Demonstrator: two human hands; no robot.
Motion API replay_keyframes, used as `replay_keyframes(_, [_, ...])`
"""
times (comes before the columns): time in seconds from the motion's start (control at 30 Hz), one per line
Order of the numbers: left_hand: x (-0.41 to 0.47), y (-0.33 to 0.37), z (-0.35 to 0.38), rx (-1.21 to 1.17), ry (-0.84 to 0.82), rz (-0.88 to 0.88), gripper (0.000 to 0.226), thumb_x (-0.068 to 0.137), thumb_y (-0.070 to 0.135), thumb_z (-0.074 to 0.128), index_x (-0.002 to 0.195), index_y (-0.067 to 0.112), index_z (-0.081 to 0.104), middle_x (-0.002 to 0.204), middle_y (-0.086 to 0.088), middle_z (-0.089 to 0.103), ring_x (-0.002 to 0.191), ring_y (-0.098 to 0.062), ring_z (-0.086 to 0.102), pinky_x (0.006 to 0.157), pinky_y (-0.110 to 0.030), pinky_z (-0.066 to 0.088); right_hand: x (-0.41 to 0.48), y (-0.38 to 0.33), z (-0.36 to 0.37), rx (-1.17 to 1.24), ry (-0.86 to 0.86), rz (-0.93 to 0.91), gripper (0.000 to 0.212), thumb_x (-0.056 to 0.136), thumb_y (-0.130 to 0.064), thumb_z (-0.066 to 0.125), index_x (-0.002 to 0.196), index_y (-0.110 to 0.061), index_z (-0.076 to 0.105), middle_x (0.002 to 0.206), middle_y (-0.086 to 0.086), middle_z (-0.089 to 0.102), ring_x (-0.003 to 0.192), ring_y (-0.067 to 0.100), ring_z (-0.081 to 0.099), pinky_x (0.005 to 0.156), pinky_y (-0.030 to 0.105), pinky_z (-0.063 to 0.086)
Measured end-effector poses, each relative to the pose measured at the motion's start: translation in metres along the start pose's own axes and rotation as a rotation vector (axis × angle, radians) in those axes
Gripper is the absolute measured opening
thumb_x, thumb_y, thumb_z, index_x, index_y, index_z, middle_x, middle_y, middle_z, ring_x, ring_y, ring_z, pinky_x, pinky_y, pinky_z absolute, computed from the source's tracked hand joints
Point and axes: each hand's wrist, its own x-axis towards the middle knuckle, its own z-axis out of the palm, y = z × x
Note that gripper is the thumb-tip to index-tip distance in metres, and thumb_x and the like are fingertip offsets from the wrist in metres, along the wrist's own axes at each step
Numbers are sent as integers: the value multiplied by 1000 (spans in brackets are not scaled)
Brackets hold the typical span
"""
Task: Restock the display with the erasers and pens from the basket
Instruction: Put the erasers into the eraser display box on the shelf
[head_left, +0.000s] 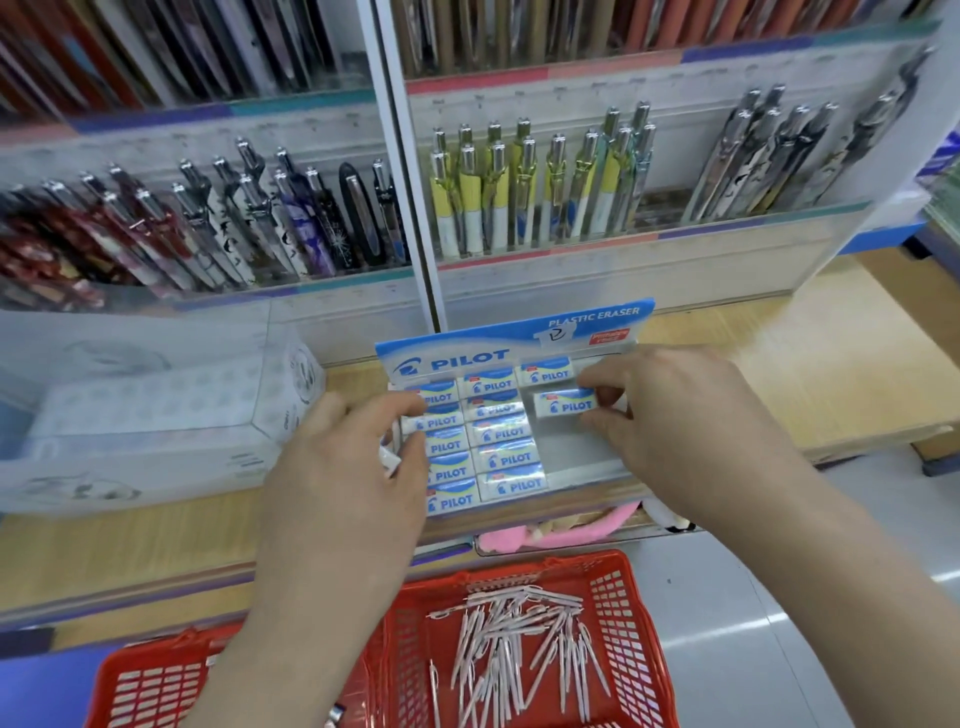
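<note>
Erasers (501, 432), twelve in tray (582, 452): five at left hand (353, 467), five between hands, one beyond right hand (675, 415), one eraser (563, 404) pinched by it. Left hand curled, grip unclear. Pens (519, 649): tangled heap, uncountable, in basket (639, 623) below hands.

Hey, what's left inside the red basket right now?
A loose pile of pale pens lies in the red basket. No erasers show, but the left arm covers part of its floor.
</note>
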Motion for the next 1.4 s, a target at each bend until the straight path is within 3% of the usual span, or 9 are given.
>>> replay_keyframes(0.37, [3,-7,2,-4,-19,-24,32,77,17,71,107,27,69,96,8,65,90,-16,59,76,-19,34,6,-10,8,65,50,84,16,85,-33,63,85,-17,65,83,0,68,83,25,60,70,35,47])
replay_keyframes(0.67, [1,-11,-2,5,-44,16,31,79,25,71,110,26,68,100,6,65,90,-12,56,72,-15,30,4,-15,13,135,114,108,29,82,-40,68,106,-25,60,94,-7,63,84,16,57,64,27,31])
replay_keyframes(0.73, [0,-10,-4,-25,-20,32,29,79,26,72,108,27,68,97,9,63,88,-5,53,72,-12,30,2,-13,10,323,165,177,20,82,-40,67,96,-27,62,82,-10,62,71,7,55,62,24,36])
replay_keyframes(0.8, [-2,-3,-9,-120,8,52,21,80,32,72,100,32,69,92,16,62,87,2,52,72,-6,33,-2,-15,3,855,180,351,15,82,-36,68,87,-23,68,73,-5,64,61,4,51,59,20,38])
replay_keyframes(0.87, [-6,10,-14,-240,-18,104,16,77,38,68,93,36,70,86,19,61,85,9,53,73,0,34,-7,-20,-6,1486,56,527,18,81,-31,68,92,-18,72,75,1,62,61,8,47,59,21,36])
replay_keyframes(0.97, [-15,35,-16,-362,-119,210,22,71,35,71,93,34,72,83,18,61,79,11,54,70,1,34,-14,-26,-14,1920,-151,588,40,75,-34,63,106,-10,71,82,6,59,67,13,47,61,22,39])
replay_keyframes(1.17, [-25,56,-2,-369,-216,288,39,71,40,69,109,43,61,91,18,56,94,5,57,76,-21,43,-26,-26,-10,2115,-430,508,58,84,-50,53,124,-9,62,105,13,54,96,24,47,60,25,41])
replay_keyframes(1.27, [-26,58,-2,-374,-203,284,25,74,39,68,99,37,67,88,17,60,88,2,59,73,-17,43,-31,-26,-8,2169,-452,465,60,84,-50,55,126,-8,59,111,15,53,104,24,47,60,22,47])
replay_keyframes(1.4, [-22,63,-7,-829,-198,-111,3,74,30,73,75,26,73,62,15,67,56,3,59,52,-5,39,-37,-20,-5,1889,-333,285,42,80,-29,66,120,-16,63,109,13,65,103,26,63,89,36,49])
